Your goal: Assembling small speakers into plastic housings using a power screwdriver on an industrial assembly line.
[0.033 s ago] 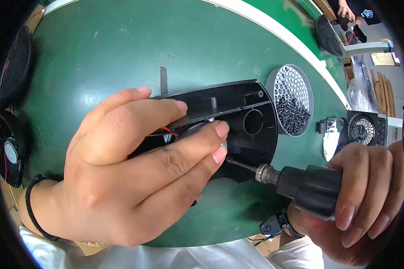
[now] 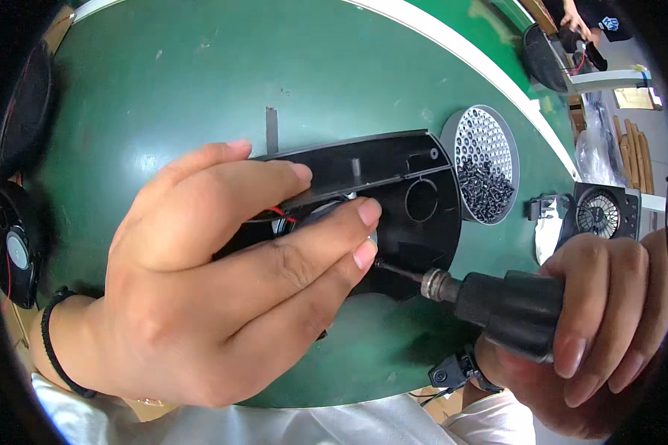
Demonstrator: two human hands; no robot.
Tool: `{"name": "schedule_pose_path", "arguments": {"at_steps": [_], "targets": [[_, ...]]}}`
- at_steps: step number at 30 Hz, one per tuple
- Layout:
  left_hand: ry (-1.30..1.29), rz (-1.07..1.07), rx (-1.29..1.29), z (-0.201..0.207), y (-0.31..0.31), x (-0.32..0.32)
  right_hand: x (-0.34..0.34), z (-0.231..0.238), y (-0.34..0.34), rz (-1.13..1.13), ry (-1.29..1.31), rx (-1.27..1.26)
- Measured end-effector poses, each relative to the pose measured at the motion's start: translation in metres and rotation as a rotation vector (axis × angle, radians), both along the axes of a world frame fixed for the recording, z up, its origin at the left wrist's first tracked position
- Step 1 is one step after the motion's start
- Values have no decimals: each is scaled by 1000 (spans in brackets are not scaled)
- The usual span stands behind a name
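On the green work surface (image 2: 200,81), in the head view, the left hand (image 2: 200,297) lies flat over a black moulded plastic housing (image 2: 393,167). Its fingers (image 2: 304,245) are spread slightly and pressed down on the part, pinning it to the surface; red wires (image 2: 280,213) show beneath them. The right hand (image 2: 608,326) is wrapped closed around the dark barrel of a powered screwdriver (image 2: 505,300). The driver's bit (image 2: 397,268) runs leftward and meets the housing just below the left fingertips, beside the round opening (image 2: 421,200). Compared with the earlier head picture, hands, housing and driver hold the same positions; no shift is visible, so the fastening in hand appears to be under way with the bit seated.

Just beside the housing, at its right end, stands a round perforated metal dish holding small black screws (image 2: 486,182). Farther right sits a small black fan unit (image 2: 600,211). Dark round speaker-like parts (image 2: 15,252) lie at the left edge. Another person's hand (image 2: 575,16) appears at the top right, well apart.
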State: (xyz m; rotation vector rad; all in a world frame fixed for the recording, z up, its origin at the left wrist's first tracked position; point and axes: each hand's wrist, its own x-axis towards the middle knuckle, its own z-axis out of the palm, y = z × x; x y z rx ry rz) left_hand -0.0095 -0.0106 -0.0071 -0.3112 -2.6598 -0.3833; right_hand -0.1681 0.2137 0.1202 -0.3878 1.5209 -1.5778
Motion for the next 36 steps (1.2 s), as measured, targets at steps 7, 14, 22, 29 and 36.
{"name": "schedule_pose_path", "arguments": {"at_steps": [7, 14, 22, 29, 36], "targets": [[-73, 8, -61, 8, 5, -1, 3, -14, 4, -127, -51, -72], [-59, 14, -52, 6, 7, 2, -6, -3, -16, 272, 153, 253], [64, 11, 22, -11, 1, 0, 38, -52, -15, -268, 494, -175], [20, -10, 4, 8, 1, 6, 36, -70, -50, -53, 565, -620], [-216, 11, -9, 24, -2, 5, 2, -30, -26, -241, 613, -947]]}}
